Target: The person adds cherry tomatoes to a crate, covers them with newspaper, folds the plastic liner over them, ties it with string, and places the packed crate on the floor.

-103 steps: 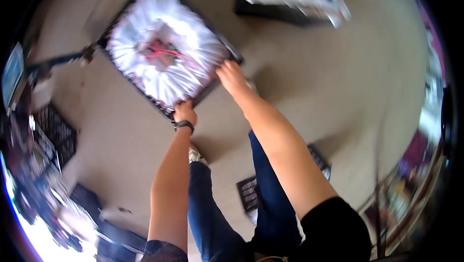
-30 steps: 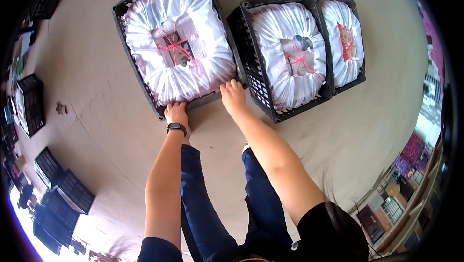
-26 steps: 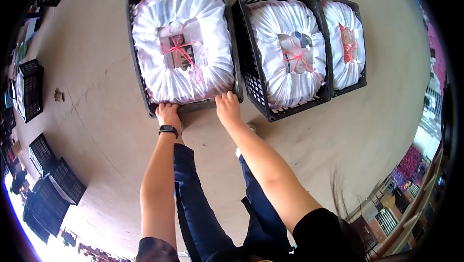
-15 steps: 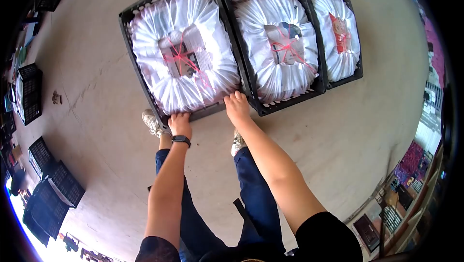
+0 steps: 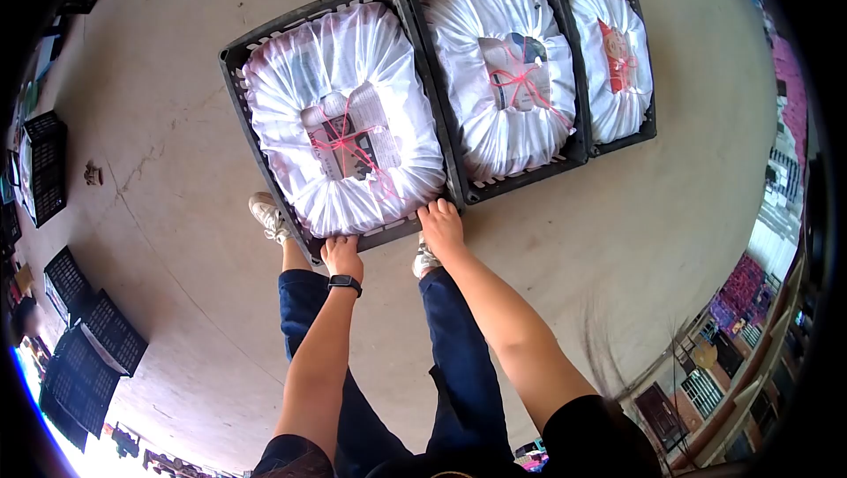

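Smooth concrete floor (image 5: pixel 176 169). On it, three black lattice plastic crates in a row, the nearest crate (image 5: pixel 236 81) touching its neighbour (image 5: pixel 520 180). Inside, a bulging white plastic bag (image 5: pixel 344 138), pink-tied (contents hard to make out). Left hand (image 5: pixel 342 254) and right hand (image 5: pixel 441 224), apart, clamped on the near rim.

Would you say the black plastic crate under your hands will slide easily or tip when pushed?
The black plastic crate probably slides flat rather than tips: it sits low and wide on smooth concrete floor. The bulging white tied bag suggests some weight. Both left hand and right hand push.
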A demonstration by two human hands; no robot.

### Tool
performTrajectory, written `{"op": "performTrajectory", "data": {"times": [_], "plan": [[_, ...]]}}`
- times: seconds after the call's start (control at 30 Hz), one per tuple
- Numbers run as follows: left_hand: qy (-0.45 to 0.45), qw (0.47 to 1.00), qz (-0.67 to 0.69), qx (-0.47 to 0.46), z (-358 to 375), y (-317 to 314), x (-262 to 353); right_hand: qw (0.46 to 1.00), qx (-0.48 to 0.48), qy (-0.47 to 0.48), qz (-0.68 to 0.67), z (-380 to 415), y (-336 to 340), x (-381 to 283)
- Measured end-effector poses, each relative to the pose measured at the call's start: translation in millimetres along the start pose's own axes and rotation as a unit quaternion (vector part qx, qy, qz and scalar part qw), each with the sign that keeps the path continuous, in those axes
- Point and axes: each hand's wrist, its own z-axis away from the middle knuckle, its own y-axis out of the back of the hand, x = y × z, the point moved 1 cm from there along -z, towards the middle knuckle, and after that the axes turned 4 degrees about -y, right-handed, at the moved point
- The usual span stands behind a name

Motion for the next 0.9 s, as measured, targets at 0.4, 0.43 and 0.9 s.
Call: {"op": "performTrajectory", "data": {"times": [0.4,0.43,0.9], "plan": [[-0.072,0.98,0.184,-0.007,75.5,130.9,-21.9,0.782,-0.271,-0.413,-0.381,294.6,-6.1,57.8],[-0.044,0.974,0.22,-0.007,91.4,165.8,-29.5,0.721,-0.353,-0.426,-0.417,335.2,-6.0,69.0],[0.229,0.965,0.08,-0.094,226.4,375.9,-382.1,0.688,0.052,-0.426,-0.585,50.5,258.0,-101.1]]}}
